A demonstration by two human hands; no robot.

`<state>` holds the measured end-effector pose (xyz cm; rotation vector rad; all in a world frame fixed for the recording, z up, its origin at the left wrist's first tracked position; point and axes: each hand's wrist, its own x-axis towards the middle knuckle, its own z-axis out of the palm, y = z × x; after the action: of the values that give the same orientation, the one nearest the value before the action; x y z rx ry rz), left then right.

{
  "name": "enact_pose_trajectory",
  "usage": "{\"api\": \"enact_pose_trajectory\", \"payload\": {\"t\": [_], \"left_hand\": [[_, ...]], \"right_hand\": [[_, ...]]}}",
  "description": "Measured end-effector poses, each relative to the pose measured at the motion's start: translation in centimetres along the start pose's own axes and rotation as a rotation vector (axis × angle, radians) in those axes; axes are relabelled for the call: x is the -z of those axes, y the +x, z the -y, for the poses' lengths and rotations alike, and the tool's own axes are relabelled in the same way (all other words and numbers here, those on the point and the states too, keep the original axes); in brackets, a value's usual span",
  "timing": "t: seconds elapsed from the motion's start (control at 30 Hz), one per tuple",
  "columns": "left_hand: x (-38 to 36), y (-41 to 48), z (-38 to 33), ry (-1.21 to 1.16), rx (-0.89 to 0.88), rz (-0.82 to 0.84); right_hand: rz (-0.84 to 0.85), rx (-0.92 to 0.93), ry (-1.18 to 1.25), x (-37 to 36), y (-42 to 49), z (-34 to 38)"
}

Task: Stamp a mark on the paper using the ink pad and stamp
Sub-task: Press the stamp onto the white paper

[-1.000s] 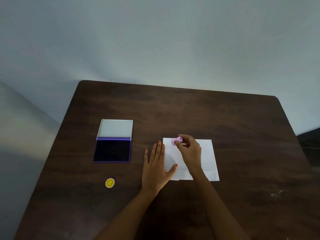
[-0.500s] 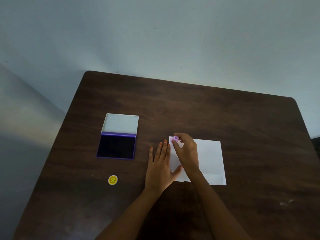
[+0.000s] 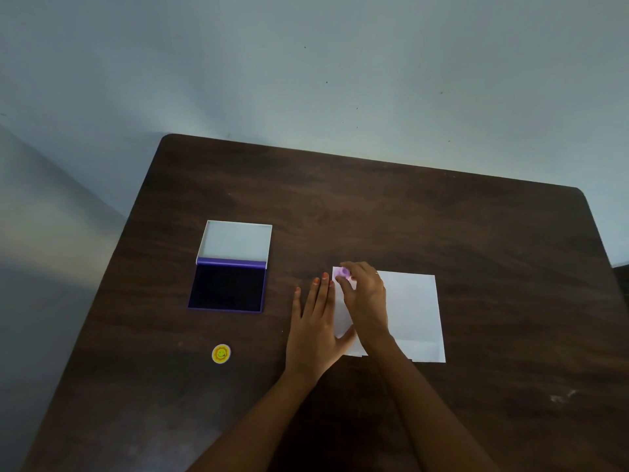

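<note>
Your right hand [image 3: 366, 298] pinches a small lilac stamp [image 3: 342, 273] at the far left corner of the white paper [image 3: 413, 308], while your left hand [image 3: 315, 330] lies flat, fingers pressed together, along the sheet's left edge on the dark wooden table [image 3: 374, 212]. The open ink pad [image 3: 227, 287], lid [image 3: 236, 240] folded back, sits well apart to the left; a yellow smiley sticker [image 3: 221, 353] lies near the front.

The risks are plain enough. You are working so close to the corner that part of the stamp face could land off the sheet and ink the table. Rock or twist the stamp as you press, and the mark will likely smear or print unevenly. Your left hand covers only the edge of the paper; let it slip, and the sheet may slide under the stamp. Whether the stamp face touches the paper cannot be told from this view.

Against the frame a second ago, the stamp has come down from a raised, tilted hold to sit low over the corner, your right hand has closed over it, and the view has swung so the table sits further right.
</note>
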<state>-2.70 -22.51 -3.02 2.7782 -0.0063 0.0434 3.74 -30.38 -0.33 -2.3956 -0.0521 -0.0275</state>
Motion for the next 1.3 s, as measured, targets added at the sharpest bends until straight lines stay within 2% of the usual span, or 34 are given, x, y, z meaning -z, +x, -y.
{"api": "enact_pose_trajectory", "payload": {"t": [0.2, 0.8, 0.93, 1.07, 1.13, 1.3], "left_hand": [[-0.1, -0.2, 0.1, 0.016, -0.02, 0.017], [0.3, -0.1, 0.0, 0.041, -0.013, 0.047], [0.2, -0.2, 0.1, -0.042, 0.026, 0.045], [-0.3, -0.3, 0.4, -0.07, 0.038, 0.063], [-0.4, -0.2, 0.3, -0.069, 0.049, 0.075], [-0.7, -0.2, 0.4, -0.061, 0.056, 0.081]], "right_hand": [[-0.055, 0.138, -0.082, -0.5, 0.1, 1.2], [0.001, 0.137, -0.124, -0.5, 0.0, 1.1], [0.095, -0.05, 0.04, 0.5, 0.9, 0.5], [-0.133, -0.415, 0.5, 3.1, 1.1, -0.5], [-0.177, -0.613, 0.742, 4.5, 1.0, -1.1], [-0.066, -0.885, 1.209, 6.6, 0.3, -2.7]]}}
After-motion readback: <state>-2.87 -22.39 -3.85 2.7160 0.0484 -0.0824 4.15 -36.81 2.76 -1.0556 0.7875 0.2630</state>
